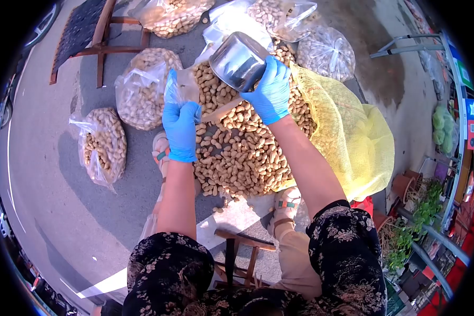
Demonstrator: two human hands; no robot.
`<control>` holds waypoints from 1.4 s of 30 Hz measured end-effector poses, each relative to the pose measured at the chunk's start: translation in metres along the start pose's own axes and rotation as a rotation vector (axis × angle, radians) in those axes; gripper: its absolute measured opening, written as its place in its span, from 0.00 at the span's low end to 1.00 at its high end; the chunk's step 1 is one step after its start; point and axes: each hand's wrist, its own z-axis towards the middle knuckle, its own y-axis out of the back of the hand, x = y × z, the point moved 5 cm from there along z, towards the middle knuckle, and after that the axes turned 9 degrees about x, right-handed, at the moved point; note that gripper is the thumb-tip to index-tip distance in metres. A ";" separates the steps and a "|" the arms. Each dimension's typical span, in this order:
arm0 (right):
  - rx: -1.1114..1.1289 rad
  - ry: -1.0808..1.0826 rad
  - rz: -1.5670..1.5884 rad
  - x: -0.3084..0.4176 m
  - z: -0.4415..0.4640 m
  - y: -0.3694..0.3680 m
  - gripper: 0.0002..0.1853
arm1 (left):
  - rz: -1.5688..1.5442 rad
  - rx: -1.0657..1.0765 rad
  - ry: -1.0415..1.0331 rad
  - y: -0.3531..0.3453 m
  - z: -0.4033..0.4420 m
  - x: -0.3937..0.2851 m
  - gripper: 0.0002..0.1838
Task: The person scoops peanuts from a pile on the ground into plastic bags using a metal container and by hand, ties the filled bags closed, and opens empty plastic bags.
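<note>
My right hand, in a blue glove, grips the rim of a shiny metal bowl, which is tilted on its side over the peanuts. My left hand, also gloved in blue, is closed on the edge of a clear plastic bag. Peanuts show beside that bag's edge, under the bowl. Below both hands spreads a large heap of loose peanuts in their shells. The bowl's inside is mostly hidden from me.
Filled bags of peanuts stand left of the heap and beyond it. A yellow mesh sack lies along its right side. At upper left is a wooden chair; a small wooden stool is beneath me. Potted plants are far right.
</note>
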 end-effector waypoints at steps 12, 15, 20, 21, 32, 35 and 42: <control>-0.164 -0.530 0.455 -0.152 -0.079 0.048 0.42 | -0.012 -0.148 -0.021 -0.010 -0.024 0.036 0.37; -0.057 -0.386 -0.047 -0.159 -0.101 0.064 0.47 | -0.027 -0.309 0.003 -0.007 -0.053 0.077 0.37; -0.081 -0.451 -0.213 -0.164 -0.057 0.058 0.46 | 0.061 -0.341 0.585 -0.016 -0.107 0.180 0.40; -0.073 -0.442 -0.227 -0.164 -0.044 0.046 0.44 | 0.164 -0.275 0.586 -0.025 -0.102 0.187 0.42; 0.326 0.146 -0.342 -0.099 0.005 -0.016 0.30 | 0.719 -0.283 0.925 -0.063 -0.033 0.214 0.74; 0.321 0.026 -0.344 -0.084 -0.028 -0.027 0.23 | 0.542 -0.169 0.538 -0.048 -0.022 0.262 0.46; 0.437 -0.167 -0.184 -0.078 -0.070 -0.001 0.34 | 0.006 -0.200 0.408 -0.055 -0.035 0.265 0.24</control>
